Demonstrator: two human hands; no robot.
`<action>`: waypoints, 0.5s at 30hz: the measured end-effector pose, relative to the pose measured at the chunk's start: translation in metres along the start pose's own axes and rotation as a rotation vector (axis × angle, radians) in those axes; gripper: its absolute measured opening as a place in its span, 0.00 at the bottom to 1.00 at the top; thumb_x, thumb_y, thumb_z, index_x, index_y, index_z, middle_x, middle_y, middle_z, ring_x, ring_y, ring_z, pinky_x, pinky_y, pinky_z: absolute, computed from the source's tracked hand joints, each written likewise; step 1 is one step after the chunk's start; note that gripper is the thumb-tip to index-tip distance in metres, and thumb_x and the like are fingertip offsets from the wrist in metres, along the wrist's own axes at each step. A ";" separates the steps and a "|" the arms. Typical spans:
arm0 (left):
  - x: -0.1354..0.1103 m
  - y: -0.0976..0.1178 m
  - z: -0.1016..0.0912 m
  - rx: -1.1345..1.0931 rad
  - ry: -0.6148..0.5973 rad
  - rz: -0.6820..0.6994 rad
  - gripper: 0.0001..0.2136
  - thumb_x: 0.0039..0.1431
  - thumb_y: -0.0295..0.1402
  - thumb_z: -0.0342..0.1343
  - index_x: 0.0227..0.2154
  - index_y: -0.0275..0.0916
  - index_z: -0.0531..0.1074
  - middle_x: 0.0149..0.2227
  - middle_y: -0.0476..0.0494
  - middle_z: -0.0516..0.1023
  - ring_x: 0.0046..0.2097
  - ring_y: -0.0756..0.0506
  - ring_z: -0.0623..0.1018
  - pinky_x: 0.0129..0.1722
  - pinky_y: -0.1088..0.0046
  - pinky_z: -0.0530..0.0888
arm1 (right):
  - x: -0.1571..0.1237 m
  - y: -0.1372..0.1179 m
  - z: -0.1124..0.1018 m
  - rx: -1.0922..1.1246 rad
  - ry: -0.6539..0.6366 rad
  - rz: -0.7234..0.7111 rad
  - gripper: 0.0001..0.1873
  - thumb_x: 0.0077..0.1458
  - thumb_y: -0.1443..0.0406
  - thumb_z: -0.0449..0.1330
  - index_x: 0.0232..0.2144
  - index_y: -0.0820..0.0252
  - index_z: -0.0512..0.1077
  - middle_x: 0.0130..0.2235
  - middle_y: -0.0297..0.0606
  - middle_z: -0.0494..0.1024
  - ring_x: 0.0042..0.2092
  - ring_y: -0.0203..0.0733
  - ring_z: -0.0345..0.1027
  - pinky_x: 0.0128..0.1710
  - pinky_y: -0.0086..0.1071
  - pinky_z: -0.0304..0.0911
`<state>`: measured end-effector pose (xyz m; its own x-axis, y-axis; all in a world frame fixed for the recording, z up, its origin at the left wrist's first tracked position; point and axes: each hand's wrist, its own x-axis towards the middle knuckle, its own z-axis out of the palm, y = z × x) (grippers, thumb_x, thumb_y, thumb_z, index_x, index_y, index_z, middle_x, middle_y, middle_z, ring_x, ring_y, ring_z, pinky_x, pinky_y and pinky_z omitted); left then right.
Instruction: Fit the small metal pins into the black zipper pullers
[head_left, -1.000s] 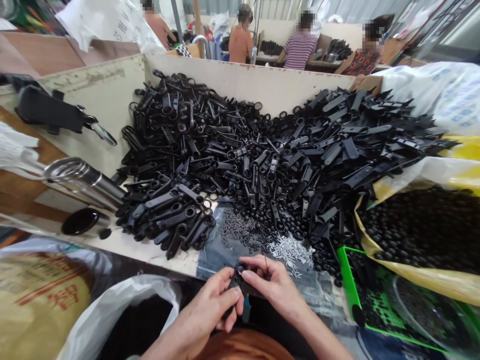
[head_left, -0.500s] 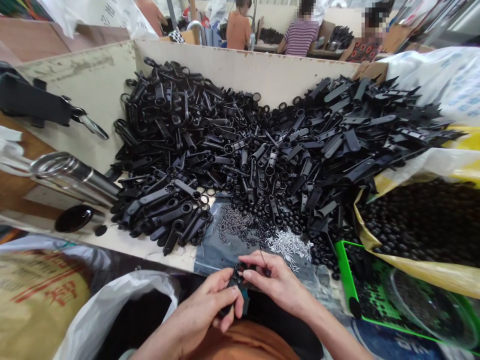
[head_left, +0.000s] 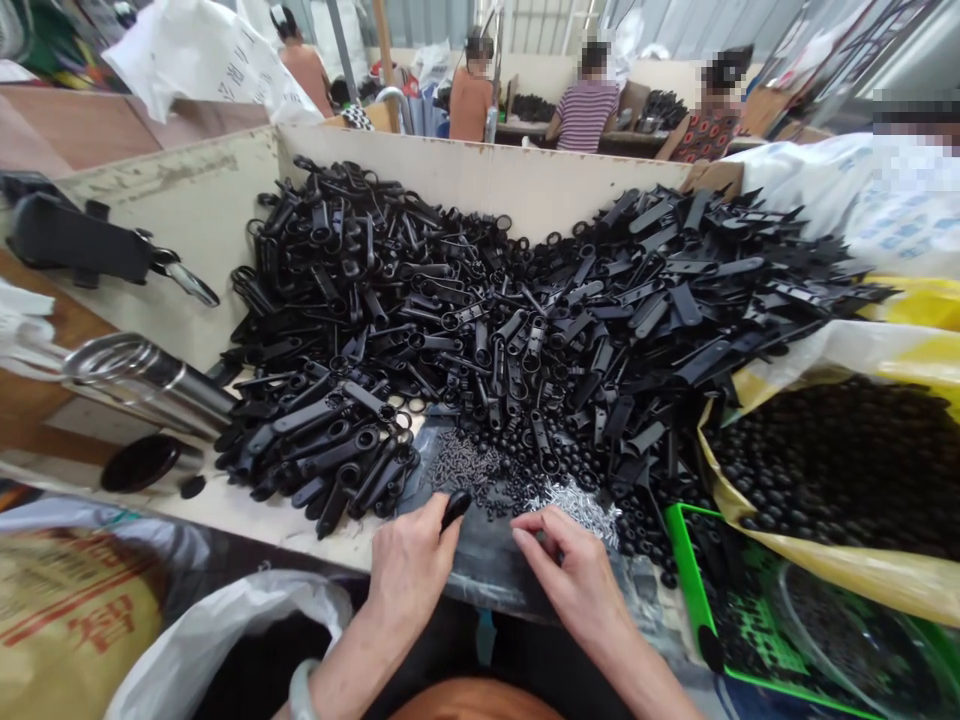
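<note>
My left hand (head_left: 411, 560) is closed around a black plastic part (head_left: 454, 508), whose rounded end sticks out past the thumb; the rest of it is hidden in my grip. Beside the heap of silver pins (head_left: 570, 508), my right hand (head_left: 574, 565) has its thumb and fingers drawn together, and whatever may be between them is too small to make out. Small dark screws (head_left: 461, 462) lie beyond my left hand on a dark mat (head_left: 495, 560). Round black beads (head_left: 517, 490) are scattered between screws and pins. Left of my left hand are piled long black parts with ringed ends (head_left: 349, 450).
A large heap of black plastic parts (head_left: 480, 290) fills the walled bench. On the right are a yellow bag of black balls (head_left: 825, 450) and a green tray (head_left: 679, 540). A steel cylinder (head_left: 154, 375) leans left; an open white sack (head_left: 172, 640) stands below. Several people sit beyond.
My hands have parted and moved forward over the mat. The black part, earlier between both hands, is now in my left hand alone. The view has tilted up slightly.
</note>
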<state>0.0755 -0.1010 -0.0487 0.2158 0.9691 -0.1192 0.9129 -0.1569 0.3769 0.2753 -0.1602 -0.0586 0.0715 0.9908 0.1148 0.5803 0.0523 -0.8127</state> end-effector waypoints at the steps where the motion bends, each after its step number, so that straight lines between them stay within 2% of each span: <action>1: 0.001 0.002 0.003 0.007 0.000 0.010 0.05 0.64 0.31 0.56 0.37 0.41 0.78 0.29 0.40 0.85 0.34 0.34 0.85 0.29 0.68 0.65 | 0.000 -0.001 0.000 -0.011 0.000 -0.016 0.11 0.66 0.64 0.56 0.34 0.56 0.78 0.29 0.34 0.74 0.28 0.40 0.66 0.31 0.30 0.61; 6: -0.001 0.002 0.009 0.023 0.002 0.084 0.09 0.62 0.24 0.54 0.34 0.40 0.78 0.31 0.39 0.85 0.34 0.35 0.84 0.31 0.67 0.66 | 0.007 -0.001 0.006 -0.090 -0.023 -0.088 0.10 0.67 0.67 0.55 0.35 0.56 0.75 0.34 0.36 0.78 0.35 0.42 0.74 0.36 0.30 0.66; 9: -0.004 -0.002 0.009 -0.035 0.011 0.114 0.10 0.60 0.23 0.53 0.35 0.39 0.79 0.33 0.39 0.86 0.35 0.35 0.83 0.36 0.65 0.69 | 0.013 0.001 0.018 -0.251 -0.048 -0.113 0.09 0.67 0.68 0.56 0.34 0.56 0.75 0.34 0.36 0.78 0.35 0.41 0.76 0.35 0.30 0.65; 13: -0.009 -0.008 0.007 -0.185 0.040 0.106 0.10 0.64 0.30 0.51 0.34 0.39 0.78 0.31 0.44 0.84 0.32 0.41 0.81 0.34 0.70 0.70 | 0.016 0.004 0.034 -0.376 -0.027 -0.106 0.10 0.66 0.68 0.57 0.32 0.57 0.75 0.33 0.37 0.78 0.32 0.43 0.76 0.31 0.31 0.64; 15: -0.012 -0.009 0.005 -0.424 0.020 0.024 0.12 0.65 0.38 0.52 0.31 0.39 0.77 0.26 0.48 0.80 0.28 0.45 0.77 0.28 0.74 0.68 | 0.015 0.004 0.039 -0.382 -0.013 -0.115 0.10 0.67 0.68 0.56 0.33 0.57 0.76 0.33 0.38 0.78 0.32 0.43 0.76 0.31 0.31 0.63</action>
<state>0.0664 -0.1125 -0.0554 0.2244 0.9704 -0.0895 0.6833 -0.0912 0.7244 0.2475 -0.1399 -0.0821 -0.0208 0.9828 0.1837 0.8440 0.1157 -0.5237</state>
